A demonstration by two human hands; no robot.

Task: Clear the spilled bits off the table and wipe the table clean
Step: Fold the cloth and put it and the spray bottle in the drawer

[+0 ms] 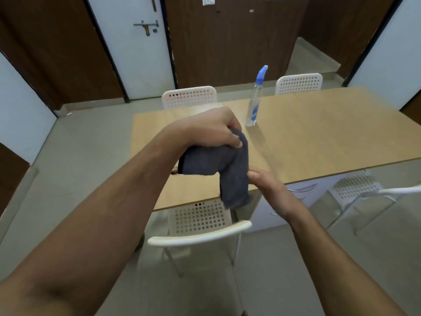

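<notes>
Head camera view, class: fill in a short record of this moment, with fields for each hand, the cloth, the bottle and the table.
left hand: grips the top of the cloth
right hand: fingers touch the cloth's hanging end
cloth: dark grey, held above the table
spray bottle: upright on the table, blue nozzle
table: light wood

Dim, even indoor light — soft shadows, slight motion blur, wide-angle bending at the edges.
</notes>
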